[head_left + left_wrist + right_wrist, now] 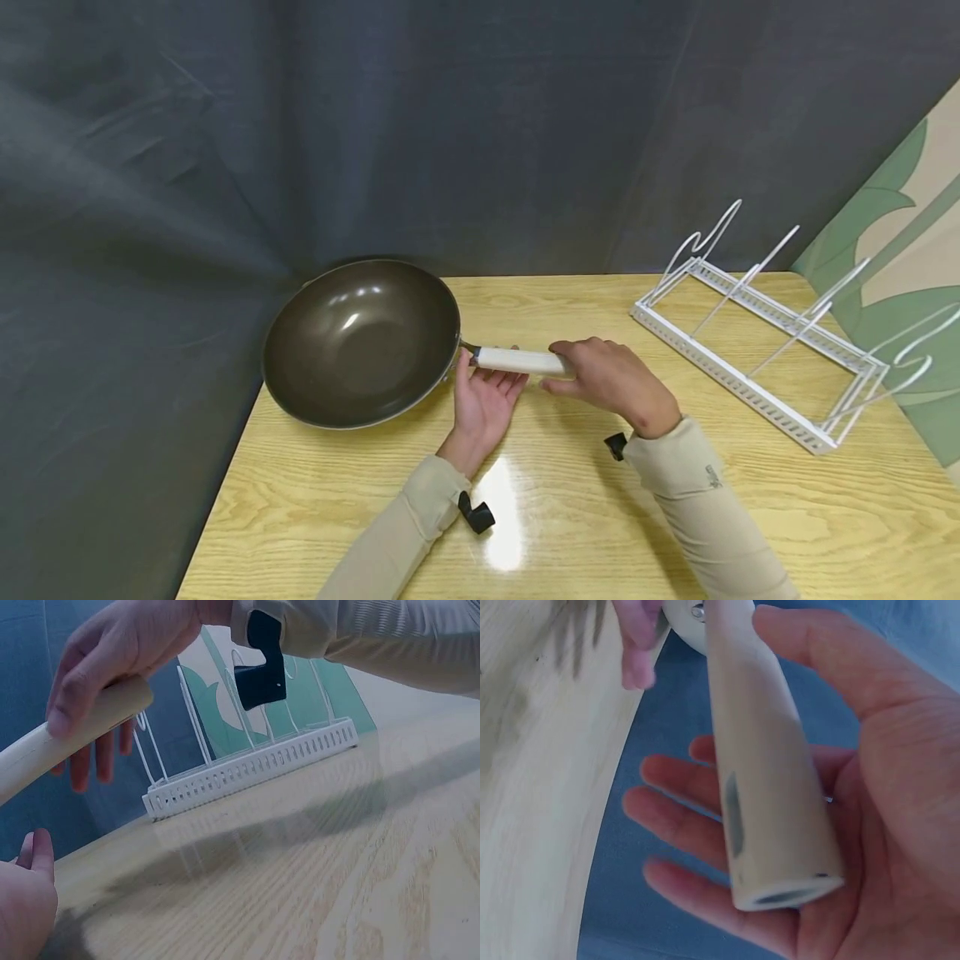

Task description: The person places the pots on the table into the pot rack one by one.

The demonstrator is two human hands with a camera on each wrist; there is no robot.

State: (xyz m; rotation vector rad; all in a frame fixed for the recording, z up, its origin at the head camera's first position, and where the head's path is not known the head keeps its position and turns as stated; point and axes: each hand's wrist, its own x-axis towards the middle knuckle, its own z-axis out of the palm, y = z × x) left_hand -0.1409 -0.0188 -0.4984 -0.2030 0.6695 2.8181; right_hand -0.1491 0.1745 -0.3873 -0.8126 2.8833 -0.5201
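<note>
A dark brown wok [363,350] sits at the left, its long cream handle [517,360] pointing right. My left hand [483,408] is palm up below the handle's inner end, thumb raised beside the neck and fingers extended beneath. Over the outer end, my right hand [611,379] straddles the handle from above. The right wrist view shows the handle [769,780] between thumb and loosely spread fingers [682,817], which are not wrapped round it. A hanging hole shows in its end. In the left wrist view, the handle [75,735] stands above the tabletop.
A white wire rack [757,358] with upright dividers stands on the wooden table [570,517] at the right. A dark curtain [480,133] hangs behind and along the left side. Green leaf-patterned wall [900,225] is at the far right. The wok's left side overlaps the table edge.
</note>
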